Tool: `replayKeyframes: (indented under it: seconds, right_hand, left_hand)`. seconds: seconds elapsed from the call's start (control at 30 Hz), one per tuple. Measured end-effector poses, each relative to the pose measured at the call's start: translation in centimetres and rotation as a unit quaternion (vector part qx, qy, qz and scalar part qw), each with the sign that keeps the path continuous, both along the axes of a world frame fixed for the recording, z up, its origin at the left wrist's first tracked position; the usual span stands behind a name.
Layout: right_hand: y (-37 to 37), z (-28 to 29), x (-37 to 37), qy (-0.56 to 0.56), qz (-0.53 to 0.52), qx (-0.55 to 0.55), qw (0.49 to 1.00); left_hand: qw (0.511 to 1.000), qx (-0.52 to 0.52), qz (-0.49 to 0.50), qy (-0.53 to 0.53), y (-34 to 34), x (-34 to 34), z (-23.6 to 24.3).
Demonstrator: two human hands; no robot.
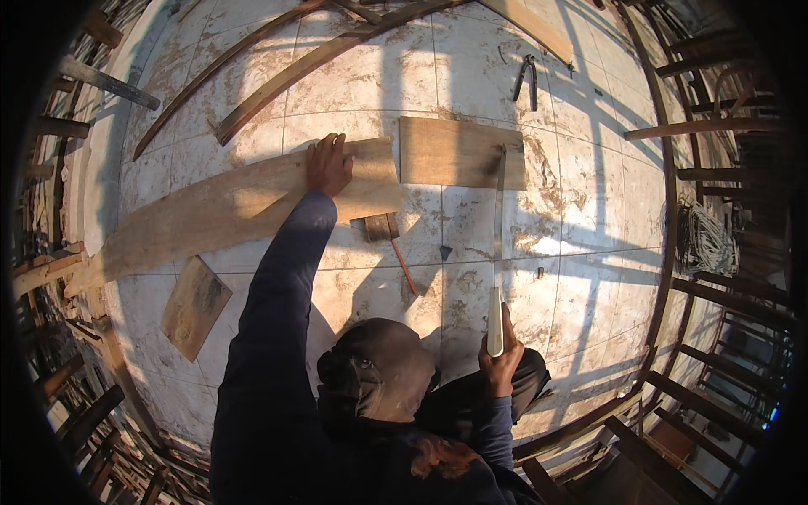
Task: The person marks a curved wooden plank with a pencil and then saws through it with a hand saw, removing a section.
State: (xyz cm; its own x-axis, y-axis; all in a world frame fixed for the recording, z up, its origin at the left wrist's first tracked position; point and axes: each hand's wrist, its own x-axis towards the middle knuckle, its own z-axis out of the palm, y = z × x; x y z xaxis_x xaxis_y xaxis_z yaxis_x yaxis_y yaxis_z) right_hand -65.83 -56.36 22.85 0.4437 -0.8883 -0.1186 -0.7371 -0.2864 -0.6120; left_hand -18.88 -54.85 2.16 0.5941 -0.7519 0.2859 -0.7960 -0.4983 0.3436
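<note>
My left hand (330, 167) lies on a long wooden board (227, 198), fingers stretched toward its far edge. My right hand (500, 364) is closed around the pale handle of a hand saw (498, 244). Its narrow blade points away from me, and its tip lies over a shorter rectangular board (446, 151). A gap separates that board from the long one's right end. Below this end sit a small dark wood block (380, 227) and a slim orange stick (404, 268). A loose wood offcut (195, 307) rests on the floor at left.
Pliers-like tool (527, 82) lies at the far right on the tiled floor (471, 227). Long wooden strips (324, 61) and another plank (534, 32) lie at the back. Stacked timber (715, 126) and a coil of pale cord (707, 240) line the right side.
</note>
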Motion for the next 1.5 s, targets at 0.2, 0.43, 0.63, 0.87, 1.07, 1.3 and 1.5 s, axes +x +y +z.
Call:
replayKeyframes:
  seconds: [0.2, 0.43, 0.63, 0.87, 1.07, 1.3, 1.5]
  right_hand:
    - [-2.4, 0.5, -2.5, -0.107, -0.029, 0.009, 0.994]
    - [-2.8, 0.1, -4.6, -0.106, -0.092, 0.038, 0.989]
    - [-3.3, 1.2, -4.0, -0.084, -0.119, 0.062, 0.987]
    - [-2.8, 0.0, -4.4, -0.192, -0.203, 0.161, 0.947]
    - [-3.8, 0.0, -5.4, -0.186, -0.235, 0.14, 0.944]
    - [-4.2, -0.3, -6.6, -0.213, -0.254, 0.06, 0.942]
    - [-2.3, 2.2, -4.4, -0.218, -0.301, 0.05, 0.927]
  left_hand:
    - [0.922, 0.35, 0.104, 0.124, 3.6, 7.9, 4.6]
    - [0.969, 0.224, -0.024, 0.102, -5.0, 2.1, 6.7]
    - [0.871, -0.16, -0.121, 0.448, -13.3, -1.8, 9.4]
    - [0.979, 0.126, -0.061, 0.149, -3.3, 10.7, 7.0]
    - [0.917, 0.385, 0.072, 0.076, 6.9, 9.2, 3.9]
    - [0.975, 0.213, 0.052, 0.039, 2.6, 5.5, 4.6]
    - [0.955, 0.288, 0.012, 0.075, -1.3, 4.1, 2.9]
